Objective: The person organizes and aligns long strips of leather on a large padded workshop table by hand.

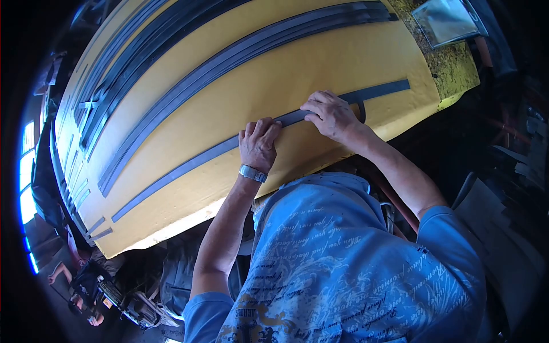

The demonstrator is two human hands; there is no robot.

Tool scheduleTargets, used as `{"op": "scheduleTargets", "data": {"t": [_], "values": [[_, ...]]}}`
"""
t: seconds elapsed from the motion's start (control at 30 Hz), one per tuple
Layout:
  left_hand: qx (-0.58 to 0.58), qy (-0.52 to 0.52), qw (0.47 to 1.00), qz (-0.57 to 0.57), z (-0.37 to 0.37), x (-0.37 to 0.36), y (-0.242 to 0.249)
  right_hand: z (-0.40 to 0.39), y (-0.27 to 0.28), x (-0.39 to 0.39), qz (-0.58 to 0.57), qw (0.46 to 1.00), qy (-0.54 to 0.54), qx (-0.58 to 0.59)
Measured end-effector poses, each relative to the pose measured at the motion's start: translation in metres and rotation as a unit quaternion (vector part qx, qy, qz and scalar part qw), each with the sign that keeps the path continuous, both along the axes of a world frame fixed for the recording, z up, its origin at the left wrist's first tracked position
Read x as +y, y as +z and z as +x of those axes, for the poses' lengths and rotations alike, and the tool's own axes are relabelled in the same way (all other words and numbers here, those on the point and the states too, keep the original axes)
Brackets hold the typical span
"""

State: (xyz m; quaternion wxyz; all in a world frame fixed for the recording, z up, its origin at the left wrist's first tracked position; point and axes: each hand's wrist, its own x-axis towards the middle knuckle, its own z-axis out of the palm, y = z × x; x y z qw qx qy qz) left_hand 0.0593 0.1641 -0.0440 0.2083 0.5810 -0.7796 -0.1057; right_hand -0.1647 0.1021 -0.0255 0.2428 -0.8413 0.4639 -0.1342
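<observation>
A long, narrow dark grey strip (203, 158) lies across the yellow-covered table (229, 108) in front of me. My left hand (260, 143), with a metal-banded watch on its wrist, has its fingers curled closed over the strip near its middle. A short way to the right, my right hand (331, 116) pinches the same strip between thumb and fingers. Between the hands a short length of strip shows. Beside my right wrist, a dark strip end (361, 111) curls down toward the near edge.
Bundles of dark strips (229, 60) lie farther back on the table. Short strip pieces (102, 233) rest at the left end. A clear plastic-like packet (446, 23) sits at the far right corner. Another person (86, 286) and a motorcycle (134, 306) are at lower left.
</observation>
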Motion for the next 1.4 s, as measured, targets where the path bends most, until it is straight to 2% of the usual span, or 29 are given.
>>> {"op": "scheduleTargets", "data": {"t": [0.17, 0.57, 0.63, 0.67, 0.73, 0.83, 0.93, 1.0, 1.07, 1.2, 1.3, 1.4], "values": [[-0.033, -0.009, 0.999, 0.012, -0.004, 0.003, 0.003, -0.001, 0.002, 0.0, 0.011, 1.0, -0.005, -0.014], [0.006, 0.012, 1.0, 0.013, -0.012, -0.001, 0.013, 0.013, -0.002, 0.004, -0.016, 1.0, -0.01, -0.017], [0.111, 0.036, 0.993, 0.022, -0.009, -0.001, 0.011, 0.033, -0.006, 0.008, -0.03, 0.999, 0.002, -0.031], [0.107, 0.04, 0.993, 0.022, -0.006, -0.002, 0.006, 0.044, -0.007, 0.01, -0.04, 0.998, 0.015, -0.042], [0.18, -0.007, 0.984, 0.001, 0.002, -0.007, -0.002, 0.052, -0.005, 0.011, -0.035, 0.999, 0.02, -0.029], [0.194, 0.026, 0.979, 0.052, 0.001, -0.008, -0.002, 0.029, 0.018, 0.012, 0.075, 0.994, -0.017, -0.075], [0.2, 0.015, 0.98, 0.013, -0.001, -0.009, -0.001, -0.004, 0.035, 0.006, 0.137, 0.987, 0.001, -0.089], [0.199, 0.02, 0.98, 0.022, -0.002, -0.009, 0.002, -0.002, 0.039, 0.007, 0.109, 0.989, 0.01, -0.101], [0.197, 0.022, 0.98, 0.032, -0.004, -0.01, 0.002, 0.005, 0.058, 0.003, 0.155, 0.988, -0.011, -0.011], [0.174, 0.046, 0.983, 0.016, -0.006, -0.008, -0.005, 0.004, 0.063, 0.006, 0.159, 0.987, 0.007, -0.012], [0.176, 0.05, 0.983, 0.012, -0.006, -0.009, -0.005, -0.014, 0.052, 0.002, 0.093, 0.994, 0.054, 0.008], [0.172, 0.049, 0.984, 0.015, -0.006, -0.008, -0.002, -0.031, 0.065, -0.009, 0.061, 0.991, 0.051, 0.106]]}}
